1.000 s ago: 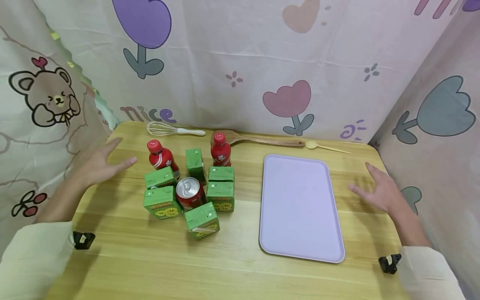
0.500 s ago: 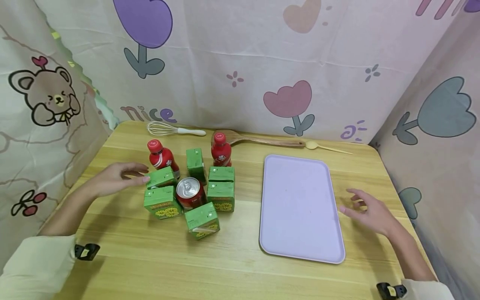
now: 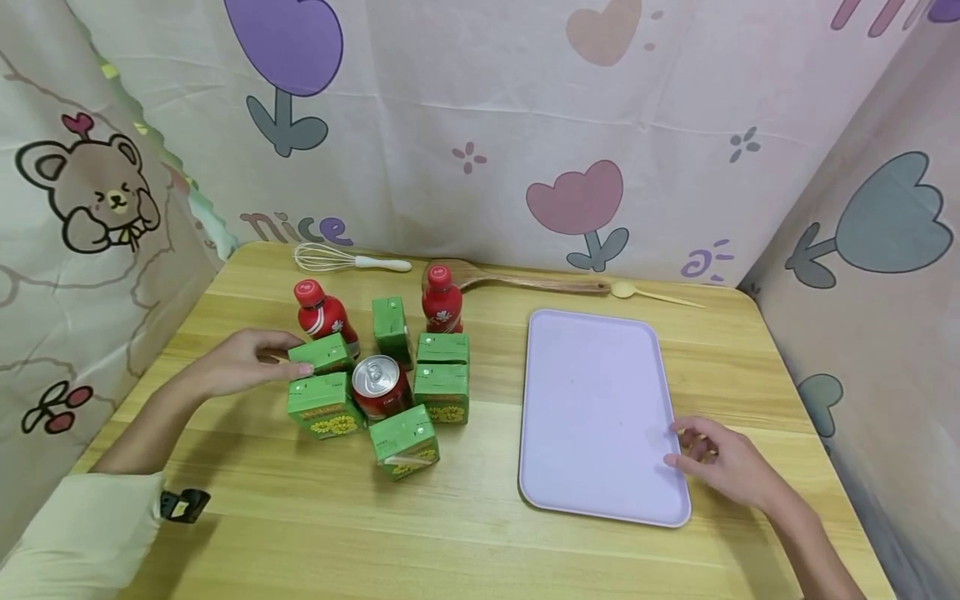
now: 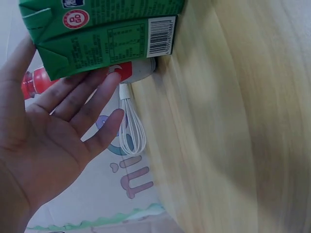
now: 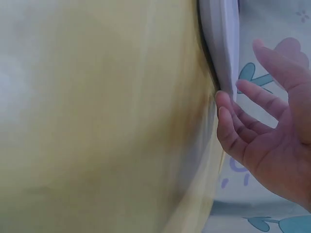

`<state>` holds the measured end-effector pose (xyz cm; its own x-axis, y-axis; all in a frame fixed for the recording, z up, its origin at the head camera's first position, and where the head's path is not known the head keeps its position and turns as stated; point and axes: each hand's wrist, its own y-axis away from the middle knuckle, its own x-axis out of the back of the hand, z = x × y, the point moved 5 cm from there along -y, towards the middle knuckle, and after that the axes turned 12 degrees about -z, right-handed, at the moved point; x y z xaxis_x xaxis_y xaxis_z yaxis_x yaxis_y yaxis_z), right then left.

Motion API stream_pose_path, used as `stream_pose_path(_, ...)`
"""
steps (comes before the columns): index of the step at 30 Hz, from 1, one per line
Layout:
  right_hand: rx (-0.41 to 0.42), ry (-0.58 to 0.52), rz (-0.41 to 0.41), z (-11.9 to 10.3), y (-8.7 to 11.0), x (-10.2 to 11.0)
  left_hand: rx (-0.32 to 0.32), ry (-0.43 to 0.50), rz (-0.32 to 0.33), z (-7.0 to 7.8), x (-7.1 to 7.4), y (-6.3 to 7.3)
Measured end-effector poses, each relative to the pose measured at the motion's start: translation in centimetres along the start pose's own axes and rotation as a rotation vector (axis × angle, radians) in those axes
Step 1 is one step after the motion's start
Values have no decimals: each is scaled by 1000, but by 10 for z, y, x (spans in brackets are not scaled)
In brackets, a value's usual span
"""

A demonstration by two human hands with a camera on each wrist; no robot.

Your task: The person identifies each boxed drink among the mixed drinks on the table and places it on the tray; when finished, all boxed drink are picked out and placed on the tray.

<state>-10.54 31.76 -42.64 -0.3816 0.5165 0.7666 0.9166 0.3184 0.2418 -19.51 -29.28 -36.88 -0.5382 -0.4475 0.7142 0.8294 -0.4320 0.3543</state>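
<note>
My left hand point(image 3: 242, 362) is at the back left green drink carton point(image 3: 321, 353), thumb by its near side and fingers by its far side. In the left wrist view the fingers point(image 4: 92, 97) lie loosely extended, between the carton and a red-capped bottle point(image 4: 41, 81); firm contact cannot be made out. My right hand point(image 3: 723, 462) is at the right edge of the lilac tray point(image 3: 600, 408), thumb over the rim. In the right wrist view, its slightly bent fingertips point(image 5: 222, 99) meet the tray's edge point(image 5: 221, 48). The tray lies flat on the table.
Several more green cartons point(image 3: 442, 392) stand around a red cola can point(image 3: 378, 387). Two red bottles point(image 3: 442, 304) are behind them. A whisk point(image 3: 352, 260), a wooden spatula point(image 3: 525, 282) and a yellow spoon point(image 3: 652, 293) lie along the back edge, before a patterned curtain point(image 3: 480, 125).
My left hand has moved in from the left to the green carton. My right hand has come down and nearer to reach the tray's right edge. Cartons, bottles and tray have not moved.
</note>
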Motion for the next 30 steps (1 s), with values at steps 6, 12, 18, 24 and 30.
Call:
stream_pose_path(6, 16, -47, -20, -2, 8, -10, -40, -37, 35, 12, 3, 1)
stream_pose_path(12, 14, -115, -69, -4, 11, -14, -58, -57, 47, 15, 5, 3)
stream_pose_path(18, -45, -105, -115, -7, 8, -15, -101, -60, 20, 17, 5, 2)
stream_pose_path(24, -58, -95, -134, -7, 5, -15, -122, -51, -11, 20, 8, -1)
stream_pose_path(30, -51, -106, -130, -8, 2, -15, -128, 33, -69, 20, 7, -4)
